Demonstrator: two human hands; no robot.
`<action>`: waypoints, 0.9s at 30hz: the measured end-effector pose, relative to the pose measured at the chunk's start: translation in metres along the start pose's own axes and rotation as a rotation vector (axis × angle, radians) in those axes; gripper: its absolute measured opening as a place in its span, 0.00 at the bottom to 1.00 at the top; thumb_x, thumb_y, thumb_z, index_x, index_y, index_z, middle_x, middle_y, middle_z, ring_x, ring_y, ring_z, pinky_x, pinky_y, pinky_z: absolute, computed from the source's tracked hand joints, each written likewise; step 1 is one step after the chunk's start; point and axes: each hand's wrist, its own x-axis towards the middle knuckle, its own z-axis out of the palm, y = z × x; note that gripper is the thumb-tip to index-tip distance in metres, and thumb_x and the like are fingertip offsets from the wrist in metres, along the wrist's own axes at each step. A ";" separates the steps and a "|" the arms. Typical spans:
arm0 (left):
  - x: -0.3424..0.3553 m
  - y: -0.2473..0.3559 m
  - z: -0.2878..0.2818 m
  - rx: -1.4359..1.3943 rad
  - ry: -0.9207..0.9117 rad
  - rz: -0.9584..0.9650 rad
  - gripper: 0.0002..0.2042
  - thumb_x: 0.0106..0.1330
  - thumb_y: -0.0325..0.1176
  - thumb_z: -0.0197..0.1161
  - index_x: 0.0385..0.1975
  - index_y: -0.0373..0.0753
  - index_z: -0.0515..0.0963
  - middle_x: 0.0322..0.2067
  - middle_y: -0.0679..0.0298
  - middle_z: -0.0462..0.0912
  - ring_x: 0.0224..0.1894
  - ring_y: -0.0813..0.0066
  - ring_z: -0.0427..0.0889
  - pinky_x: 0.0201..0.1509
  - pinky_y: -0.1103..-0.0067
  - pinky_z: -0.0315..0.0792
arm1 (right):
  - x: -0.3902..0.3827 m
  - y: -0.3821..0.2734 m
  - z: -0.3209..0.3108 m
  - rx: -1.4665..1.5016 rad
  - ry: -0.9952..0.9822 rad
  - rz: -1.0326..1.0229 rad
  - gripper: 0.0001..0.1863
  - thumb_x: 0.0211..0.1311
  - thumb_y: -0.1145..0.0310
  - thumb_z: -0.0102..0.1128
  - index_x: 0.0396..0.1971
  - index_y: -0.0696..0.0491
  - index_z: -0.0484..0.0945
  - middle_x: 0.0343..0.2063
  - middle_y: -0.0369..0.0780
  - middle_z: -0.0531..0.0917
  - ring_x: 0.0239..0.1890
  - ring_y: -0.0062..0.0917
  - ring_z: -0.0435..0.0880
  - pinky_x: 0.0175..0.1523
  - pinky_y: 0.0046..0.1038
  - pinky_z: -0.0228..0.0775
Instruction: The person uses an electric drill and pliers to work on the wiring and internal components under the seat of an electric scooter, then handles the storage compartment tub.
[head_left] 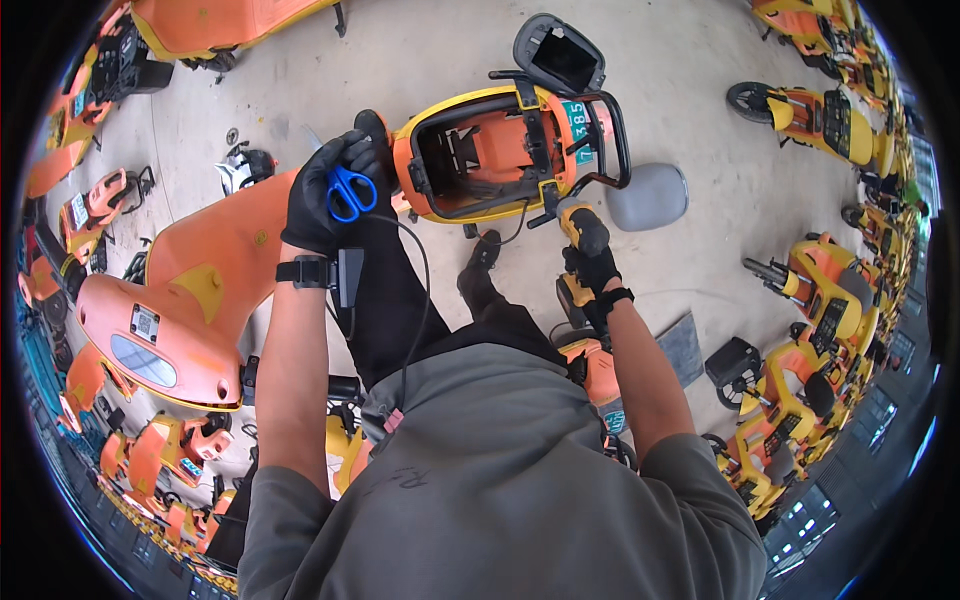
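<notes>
My left hand (pixel 312 200), in a black glove, is closed around scissors with blue handles (pixel 362 181). It is beside the orange and yellow scooter (pixel 205 240), left of that scooter's uncovered storage compartment (pixel 432 207). In my right hand (pixel 596 270), also gloved, is a yellow and black cordless drill (pixel 582 222). The drill's front end points toward the black tubular rear rack (pixel 618 140), and I cannot tell whether it touches. A thin black cable runs past my left wrist down to my shirt.
A grey seat pad (pixel 648 197) lies on the floor right of the rack, and a black seat or lid part (pixel 535 45) is beyond the compartment. A dark flat mat (pixel 680 347) lies to the right. Several orange and yellow scooters (pixel 835 125) stand along both sides.
</notes>
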 end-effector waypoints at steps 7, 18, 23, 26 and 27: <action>0.003 -0.013 0.023 -0.259 -0.076 -0.072 0.06 0.67 0.27 0.49 0.38 0.32 0.66 0.26 0.69 0.60 0.29 0.79 0.60 0.35 0.84 0.63 | -0.003 -0.027 -0.003 0.057 -0.044 0.147 0.11 0.51 0.61 0.64 0.25 0.53 0.76 0.16 0.34 0.78 0.16 0.18 0.75 0.19 0.22 0.64; 0.002 -0.014 0.019 -0.073 -0.068 -0.007 0.14 0.69 0.33 0.49 0.46 0.27 0.69 0.32 0.61 0.74 0.36 0.73 0.74 0.46 0.77 0.73 | -0.011 -0.061 -0.013 0.105 -0.058 0.142 0.08 0.52 0.66 0.62 0.28 0.54 0.75 0.18 0.35 0.78 0.19 0.19 0.78 0.23 0.24 0.67; -0.006 -0.014 0.047 -0.045 -0.040 -0.016 0.12 0.69 0.31 0.48 0.45 0.29 0.68 0.32 0.64 0.70 0.33 0.76 0.69 0.42 0.80 0.69 | -0.006 -0.060 -0.018 -0.040 -0.028 0.125 0.11 0.50 0.65 0.63 0.29 0.56 0.75 0.20 0.37 0.80 0.21 0.21 0.79 0.26 0.25 0.70; -0.004 -0.012 0.046 -0.010 -0.048 -0.038 0.11 0.69 0.31 0.48 0.45 0.30 0.67 0.31 0.67 0.69 0.32 0.79 0.67 0.39 0.82 0.67 | -0.005 -0.060 -0.019 -0.098 -0.004 0.085 0.12 0.49 0.65 0.64 0.30 0.57 0.76 0.20 0.38 0.80 0.21 0.22 0.80 0.28 0.26 0.72; -0.004 -0.009 0.044 -0.061 -0.112 -0.075 0.12 0.69 0.32 0.48 0.45 0.30 0.68 0.31 0.67 0.69 0.31 0.79 0.67 0.39 0.82 0.67 | -0.005 -0.061 -0.020 -0.135 0.001 0.040 0.13 0.49 0.65 0.65 0.30 0.57 0.76 0.20 0.38 0.80 0.21 0.22 0.79 0.28 0.26 0.72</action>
